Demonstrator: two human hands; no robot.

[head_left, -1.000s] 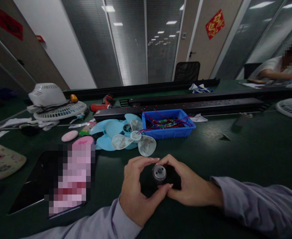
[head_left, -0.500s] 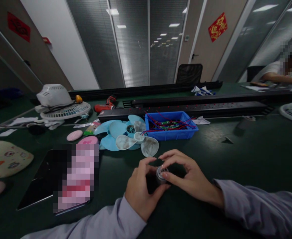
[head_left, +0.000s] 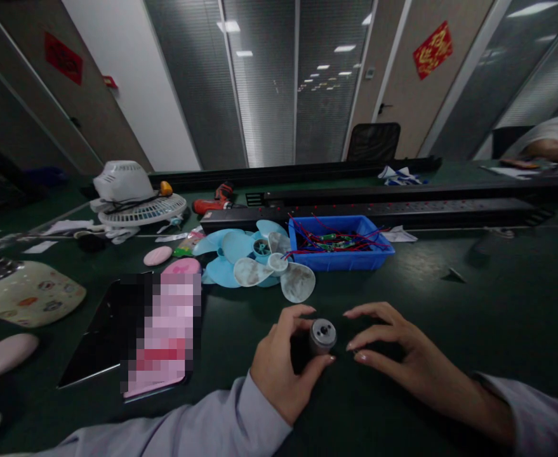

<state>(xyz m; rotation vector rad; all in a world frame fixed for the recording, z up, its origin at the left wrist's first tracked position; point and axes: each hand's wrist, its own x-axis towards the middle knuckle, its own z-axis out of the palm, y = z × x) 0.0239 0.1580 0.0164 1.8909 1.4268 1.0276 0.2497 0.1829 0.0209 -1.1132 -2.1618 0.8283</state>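
A small round metal part (head_left: 323,336), like a motor can with dark holes in its top, stands upright near the table's front. My left hand (head_left: 283,365) curls around its left side, thumb at the front and fingers behind, gripping it. To its right, my right hand (head_left: 402,355) is apart from the metal part, with its thumb and a fingertip close together; a tiny dark thing seems to be between them, too small to name. Beyond my hands lie blue and grey fan blades (head_left: 259,260) and a blue bin (head_left: 345,260) of red wires and green circuit boards.
A phone in a pink case (head_left: 174,330) and a dark tablet (head_left: 102,336) lie at the left. Farther back are a white fan (head_left: 124,184), a red-black drill (head_left: 212,204) and long black rails (head_left: 402,212). Part of a person (head_left: 552,139) shows at far right.
My right hand has moved off the metal part to the right, uncovering its top. My left hand stays around it. The whole view has shifted slightly.
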